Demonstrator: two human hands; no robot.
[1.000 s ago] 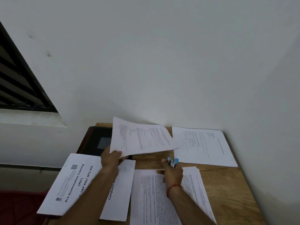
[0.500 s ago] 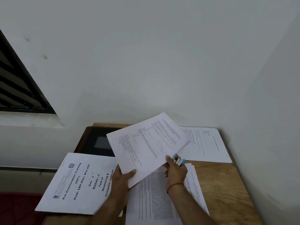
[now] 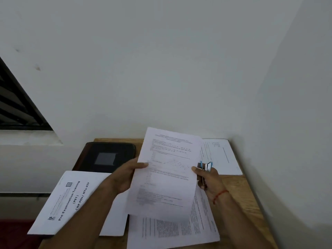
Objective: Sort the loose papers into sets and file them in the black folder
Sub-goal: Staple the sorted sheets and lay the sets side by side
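Above the middle of the wooden worktop [image 3: 239,191], in the head view, a printed sheet [image 3: 167,177] is held clear of the surface by both hands, its top edge tipped away toward the white wall [image 3: 161,69]. The left hand [image 3: 126,176] grips the sheet's left edge, thumb lying on the printed face and the fingers hidden behind the paper. The right hand [image 3: 209,178] pinches the right edge with its thumb on the face, and its curled fingers also hold a small blue and silver tool [image 3: 205,166], which sticks up just beside the paper's edge; what kind of tool it is cannot be told for certain. A red thread [image 3: 220,194] circles the right wrist. The black folder [image 3: 107,157] lies closed and flat at the far left corner of the worktop, partly behind the left hand. Nearer the person on the left, a cover page [image 3: 71,200] headed "Pre Examination Training" overhangs the worktop's left edge and lies over another white page. Directly under the held sheet, a pile of pages [image 3: 172,230] with dense text lies fanned on the wood. One more printed page [image 3: 221,155] lies flat at the far right corner against the wall. A dark louvred window [image 3: 14,108] shows at the left.
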